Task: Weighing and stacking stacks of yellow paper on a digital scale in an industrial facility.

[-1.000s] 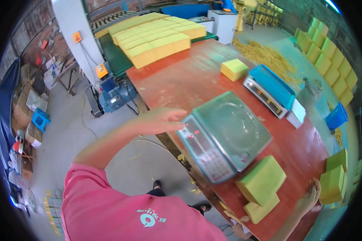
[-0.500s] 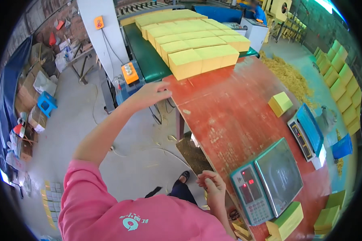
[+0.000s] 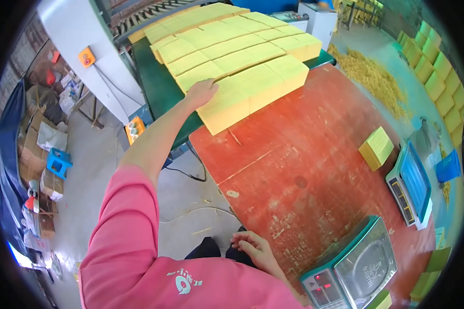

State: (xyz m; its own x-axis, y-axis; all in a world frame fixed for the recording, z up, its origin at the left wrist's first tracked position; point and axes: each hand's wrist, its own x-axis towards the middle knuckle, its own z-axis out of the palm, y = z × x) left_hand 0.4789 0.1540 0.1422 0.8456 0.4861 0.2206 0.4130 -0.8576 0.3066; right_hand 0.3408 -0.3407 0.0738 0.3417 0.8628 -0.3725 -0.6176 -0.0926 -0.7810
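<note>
Bench (image 3: 273,170) cropped, palm hidden
At the bench's near end, the lower edge cuts off the scale (image 3: 368,270) and a yellow block (image 3: 381,301), the scale's red digits (image 3: 327,285) blurred; past its far left corner, the left hand's (image 3: 201,93) palm is hidden.

We look down and forward from the wearer's head, through a wide fisheye lens close above the pink shirt (image 3: 227,283). The red tabletop's (image 3: 294,170) near edge slants from its left corner toward our lower border; at that corner and beyond, the yellow blocks (image 3: 232,51) lie farther off.
</note>
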